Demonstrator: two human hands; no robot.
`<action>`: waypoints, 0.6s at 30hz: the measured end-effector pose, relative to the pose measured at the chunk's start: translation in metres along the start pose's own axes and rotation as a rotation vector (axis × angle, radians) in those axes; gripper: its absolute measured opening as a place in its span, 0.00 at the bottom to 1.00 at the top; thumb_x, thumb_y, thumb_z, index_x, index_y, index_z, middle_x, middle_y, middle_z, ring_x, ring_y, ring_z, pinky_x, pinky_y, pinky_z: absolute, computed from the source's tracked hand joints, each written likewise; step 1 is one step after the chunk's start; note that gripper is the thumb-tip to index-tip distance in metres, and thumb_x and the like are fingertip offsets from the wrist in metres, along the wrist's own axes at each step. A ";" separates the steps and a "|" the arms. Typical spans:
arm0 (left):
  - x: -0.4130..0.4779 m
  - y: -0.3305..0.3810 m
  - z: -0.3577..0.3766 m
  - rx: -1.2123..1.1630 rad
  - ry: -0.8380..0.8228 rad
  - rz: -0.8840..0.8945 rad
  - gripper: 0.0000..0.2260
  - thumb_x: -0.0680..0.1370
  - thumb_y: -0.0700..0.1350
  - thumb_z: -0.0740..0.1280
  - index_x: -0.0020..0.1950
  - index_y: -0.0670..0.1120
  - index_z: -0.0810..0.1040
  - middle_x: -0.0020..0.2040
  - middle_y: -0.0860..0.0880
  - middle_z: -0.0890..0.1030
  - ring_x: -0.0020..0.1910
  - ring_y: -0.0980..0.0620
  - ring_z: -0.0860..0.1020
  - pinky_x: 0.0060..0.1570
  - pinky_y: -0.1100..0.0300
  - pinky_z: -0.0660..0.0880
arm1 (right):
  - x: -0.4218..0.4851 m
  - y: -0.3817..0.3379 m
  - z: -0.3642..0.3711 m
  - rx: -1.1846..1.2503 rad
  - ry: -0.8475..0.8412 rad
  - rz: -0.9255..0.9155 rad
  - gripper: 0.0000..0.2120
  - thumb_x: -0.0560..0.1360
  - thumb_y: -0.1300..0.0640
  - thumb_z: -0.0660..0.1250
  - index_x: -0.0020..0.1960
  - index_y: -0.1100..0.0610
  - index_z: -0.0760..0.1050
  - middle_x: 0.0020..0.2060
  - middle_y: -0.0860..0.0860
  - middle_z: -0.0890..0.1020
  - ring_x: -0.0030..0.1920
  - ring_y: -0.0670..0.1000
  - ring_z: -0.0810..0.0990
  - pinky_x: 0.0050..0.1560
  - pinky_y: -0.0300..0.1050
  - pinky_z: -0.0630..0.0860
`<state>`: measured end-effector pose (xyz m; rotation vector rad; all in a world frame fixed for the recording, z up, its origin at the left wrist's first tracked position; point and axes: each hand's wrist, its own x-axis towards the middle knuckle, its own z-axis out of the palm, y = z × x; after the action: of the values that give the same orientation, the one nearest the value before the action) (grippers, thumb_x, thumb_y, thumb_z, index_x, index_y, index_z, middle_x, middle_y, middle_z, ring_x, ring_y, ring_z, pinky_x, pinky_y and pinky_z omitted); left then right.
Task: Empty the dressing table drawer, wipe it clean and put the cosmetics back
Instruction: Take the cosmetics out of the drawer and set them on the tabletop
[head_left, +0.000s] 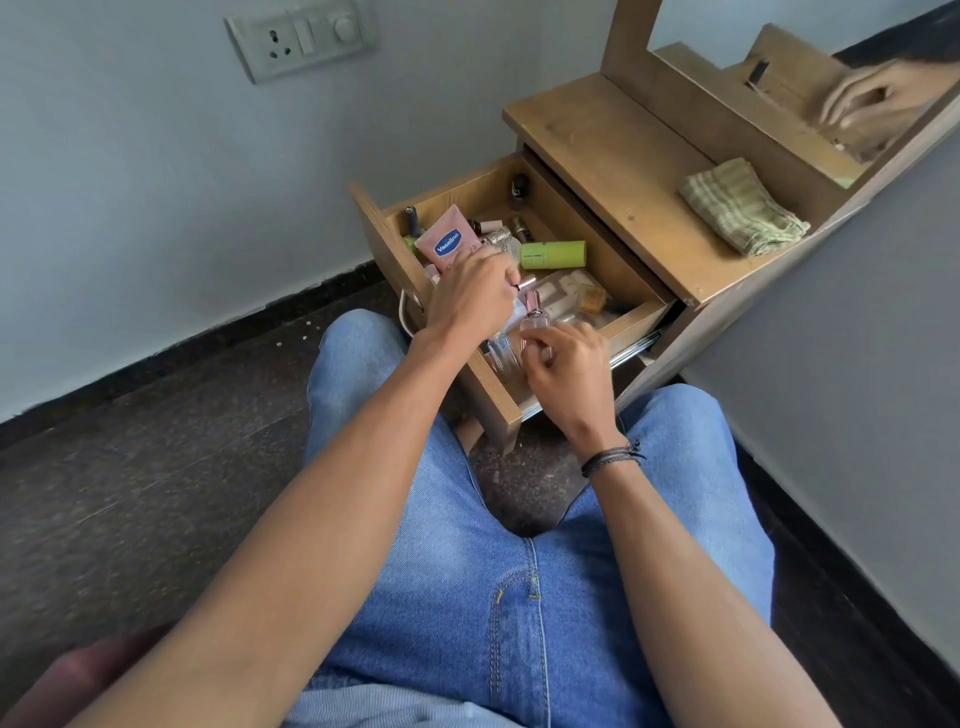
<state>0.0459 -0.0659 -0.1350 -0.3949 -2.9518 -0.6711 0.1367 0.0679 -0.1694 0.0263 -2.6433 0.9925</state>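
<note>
Nearest are the person's knees in blue jeans (467, 519), with both forearms reaching out over them to the pulled-out drawer (387, 244). The right grip (566, 364) sits over the drawer's near corner, fingers curled and pinching a clear glass bottle (537, 325) whose pink cap stands up just beyond the knuckles. Just beyond and to its left, the left grip (472, 296) is clenched round the bottom end of a pink tube (447, 241). The tube's long axis runs away from the hand toward the drawer's far-left corner. Whether that hand holds a second small thing as well, I cannot tell. The other cosmetics lie in the drawer past both hands, among them a green tube (553, 254) lying crosswise, so the emptying looks barely begun. The table (597, 171) top lies farther off to the right, which makes the right grip the nearer one for setting things there. A folded cloth (743, 208) lies on it, below the mirror (753, 26).
</note>
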 end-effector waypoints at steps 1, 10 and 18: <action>0.004 0.004 0.001 -0.032 -0.019 0.018 0.07 0.80 0.42 0.66 0.56 0.47 0.81 0.60 0.49 0.79 0.61 0.48 0.74 0.57 0.55 0.71 | 0.002 0.005 0.000 -0.040 0.031 0.024 0.11 0.76 0.59 0.65 0.48 0.54 0.86 0.40 0.49 0.85 0.43 0.52 0.76 0.55 0.52 0.72; 0.037 0.028 0.027 0.130 -0.307 -0.044 0.16 0.84 0.51 0.59 0.65 0.44 0.77 0.67 0.46 0.77 0.71 0.43 0.67 0.65 0.44 0.63 | 0.015 0.029 0.002 -0.211 0.129 0.069 0.11 0.76 0.56 0.65 0.45 0.56 0.86 0.42 0.52 0.82 0.45 0.56 0.72 0.52 0.52 0.71; 0.040 0.038 0.040 0.180 -0.294 -0.070 0.18 0.82 0.56 0.61 0.64 0.45 0.78 0.71 0.47 0.73 0.71 0.45 0.65 0.66 0.42 0.60 | 0.017 0.035 -0.001 -0.190 0.156 0.048 0.06 0.75 0.58 0.69 0.46 0.57 0.86 0.42 0.53 0.81 0.46 0.55 0.72 0.50 0.51 0.72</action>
<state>0.0167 -0.0066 -0.1494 -0.4062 -3.2827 -0.3756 0.1161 0.0961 -0.1860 -0.1527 -2.5918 0.7219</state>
